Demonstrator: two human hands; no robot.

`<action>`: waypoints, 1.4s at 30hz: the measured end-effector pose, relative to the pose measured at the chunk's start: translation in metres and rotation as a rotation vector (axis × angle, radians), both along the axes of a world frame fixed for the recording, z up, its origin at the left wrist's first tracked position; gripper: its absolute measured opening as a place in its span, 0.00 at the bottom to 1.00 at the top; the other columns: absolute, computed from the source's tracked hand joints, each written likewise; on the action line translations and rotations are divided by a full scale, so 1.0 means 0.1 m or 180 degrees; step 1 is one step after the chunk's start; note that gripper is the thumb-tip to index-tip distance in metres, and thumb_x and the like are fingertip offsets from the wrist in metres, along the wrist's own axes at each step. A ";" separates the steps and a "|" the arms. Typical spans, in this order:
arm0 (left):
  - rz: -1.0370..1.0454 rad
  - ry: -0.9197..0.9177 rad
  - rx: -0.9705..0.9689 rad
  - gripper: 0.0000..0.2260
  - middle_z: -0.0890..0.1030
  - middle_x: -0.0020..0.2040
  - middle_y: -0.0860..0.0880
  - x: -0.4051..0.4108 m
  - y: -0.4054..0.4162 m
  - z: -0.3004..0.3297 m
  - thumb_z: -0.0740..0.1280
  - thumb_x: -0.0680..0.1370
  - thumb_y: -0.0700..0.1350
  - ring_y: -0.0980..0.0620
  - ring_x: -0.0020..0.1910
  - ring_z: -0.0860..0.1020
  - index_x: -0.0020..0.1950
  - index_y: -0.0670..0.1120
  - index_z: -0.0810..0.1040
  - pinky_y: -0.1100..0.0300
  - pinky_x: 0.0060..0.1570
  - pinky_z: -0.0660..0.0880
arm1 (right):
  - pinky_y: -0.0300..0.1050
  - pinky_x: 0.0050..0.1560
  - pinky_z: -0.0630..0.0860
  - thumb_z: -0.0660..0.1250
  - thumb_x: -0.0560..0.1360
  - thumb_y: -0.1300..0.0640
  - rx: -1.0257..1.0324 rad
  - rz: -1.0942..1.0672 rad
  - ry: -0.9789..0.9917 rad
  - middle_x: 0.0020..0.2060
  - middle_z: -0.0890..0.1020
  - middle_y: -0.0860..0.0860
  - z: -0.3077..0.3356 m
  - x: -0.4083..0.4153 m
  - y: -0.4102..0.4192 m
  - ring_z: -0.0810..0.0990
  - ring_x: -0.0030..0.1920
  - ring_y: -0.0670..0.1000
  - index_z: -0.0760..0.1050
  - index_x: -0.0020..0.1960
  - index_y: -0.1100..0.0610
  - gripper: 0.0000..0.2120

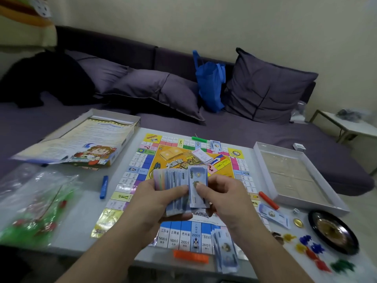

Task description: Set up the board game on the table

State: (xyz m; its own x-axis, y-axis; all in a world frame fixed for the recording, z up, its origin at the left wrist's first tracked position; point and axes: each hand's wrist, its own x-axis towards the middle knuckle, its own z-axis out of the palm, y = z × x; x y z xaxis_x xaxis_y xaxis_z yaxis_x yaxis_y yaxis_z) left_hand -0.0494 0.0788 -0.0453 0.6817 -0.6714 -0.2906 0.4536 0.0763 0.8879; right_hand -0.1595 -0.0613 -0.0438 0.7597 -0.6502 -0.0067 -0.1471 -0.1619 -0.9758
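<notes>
The colourful game board [142, 172] lies open in the middle of the table. Above it my left hand [157, 201] grips a fanned stack of play money [173, 180]. My right hand [226, 199] pinches the front blue note [199, 190] of that stack with thumb and fingers. More notes lie in small piles at the board's near edge [225, 252], at its right side [274, 215] and at its far edge [215, 145]. A white card deck [202, 157] sits on the board's centre.
The box lid with the rules sheet [81, 139] lies far left, the empty box tray [295, 176] right. A clear bag of green and red pieces [36, 209] is left. Coloured bars [104, 186] [190, 256] [268, 200] [199, 139], tokens [310, 248], a die [295, 211] and a roulette wheel [332, 231] lie around.
</notes>
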 end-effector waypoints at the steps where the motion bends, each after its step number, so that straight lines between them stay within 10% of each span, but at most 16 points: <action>1: 0.0030 0.0002 0.0012 0.16 0.88 0.46 0.39 0.00 0.01 0.00 0.77 0.73 0.36 0.37 0.44 0.88 0.59 0.39 0.79 0.45 0.36 0.86 | 0.48 0.34 0.77 0.75 0.78 0.59 -0.0022 0.0033 0.0002 0.35 0.83 0.59 0.00 0.00 0.01 0.78 0.33 0.52 0.85 0.45 0.55 0.04; 23: 0.0018 0.0263 0.0258 0.19 0.87 0.48 0.37 0.41 0.23 -0.18 0.80 0.71 0.39 0.37 0.44 0.88 0.59 0.39 0.80 0.47 0.35 0.86 | 0.47 0.39 0.84 0.72 0.80 0.56 -0.0048 0.0077 0.0397 0.39 0.88 0.53 -0.17 0.41 0.24 0.87 0.40 0.53 0.84 0.49 0.56 0.04; 35: 0.1276 -0.0364 0.0746 0.08 0.85 0.45 0.35 1.23 0.67 -0.33 0.77 0.75 0.37 0.36 0.38 0.86 0.52 0.37 0.83 0.50 0.29 0.83 | 0.54 0.40 0.85 0.76 0.76 0.57 -0.0329 0.0206 0.0936 0.38 0.85 0.56 -0.67 1.33 0.83 0.86 0.37 0.54 0.79 0.46 0.56 0.06; 38: 0.1469 -0.0471 0.0727 0.13 0.86 0.44 0.35 1.40 0.75 -0.31 0.81 0.68 0.42 0.34 0.42 0.86 0.49 0.39 0.85 0.38 0.35 0.84 | 0.39 0.36 0.78 0.74 0.77 0.56 -0.0619 0.0604 0.0939 0.37 0.84 0.47 -0.85 1.66 1.21 0.81 0.35 0.41 0.81 0.47 0.53 0.02; 42: 0.1590 -0.0432 0.0567 0.07 0.87 0.41 0.37 1.50 0.82 -0.27 0.77 0.75 0.39 0.34 0.40 0.87 0.51 0.39 0.84 0.32 0.39 0.83 | 0.46 0.50 0.82 0.72 0.76 0.59 -0.1023 0.0793 0.0878 0.40 0.84 0.45 -0.96 1.96 1.48 0.84 0.47 0.50 0.83 0.55 0.53 0.08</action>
